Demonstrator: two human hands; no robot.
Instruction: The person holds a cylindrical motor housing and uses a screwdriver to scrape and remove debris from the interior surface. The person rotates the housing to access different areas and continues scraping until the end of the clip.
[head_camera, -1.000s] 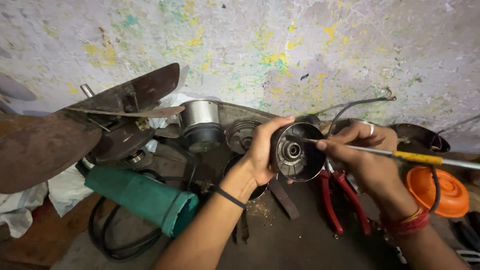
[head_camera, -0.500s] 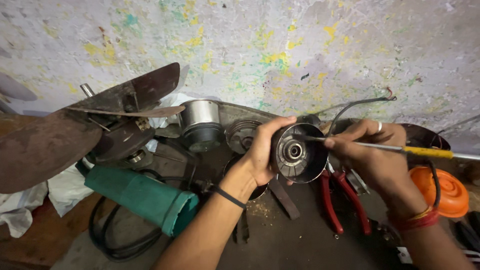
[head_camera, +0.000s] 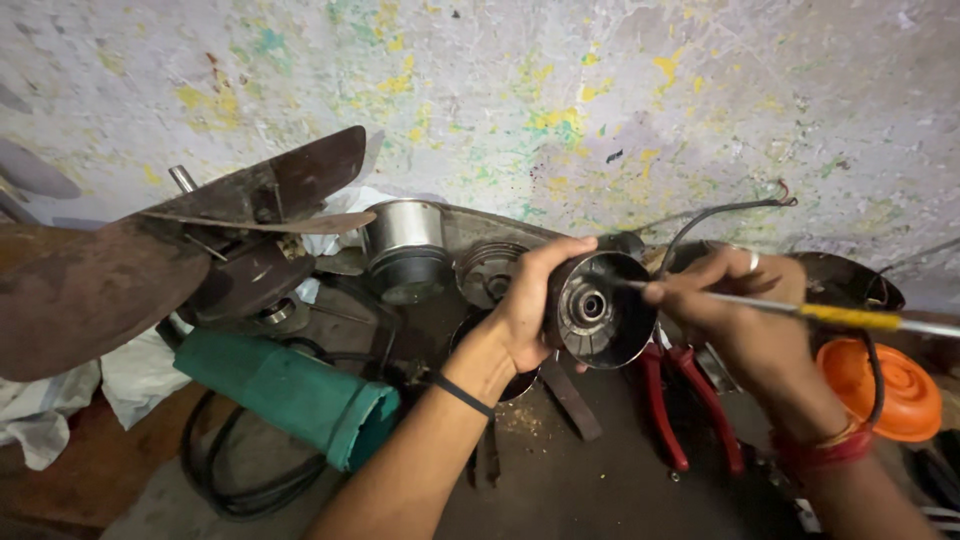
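My left hand (head_camera: 528, 302) grips a round dark metal motor housing (head_camera: 600, 310) with a bearing hole in its middle, its open face turned to me. My right hand (head_camera: 745, 315) pinches a thin metal rod with a yellow section (head_camera: 850, 318), a screwdriver-like tool. Its tip rests at the housing's right rim. A ring sits on one finger and a red band on the wrist.
Rusty brown fan blades (head_camera: 110, 280) lie at left above a green power tool (head_camera: 290, 390) with a black cable. A shiny metal cylinder (head_camera: 405, 245) stands by the paint-flecked wall. Red-handled pliers (head_camera: 680, 400) and an orange round cap (head_camera: 882, 385) lie on the dirty floor at right.
My right hand has drawn slightly rightward, so the rod's tip moved from near the housing's centre out toward its rim. My left hand keeps the housing still.
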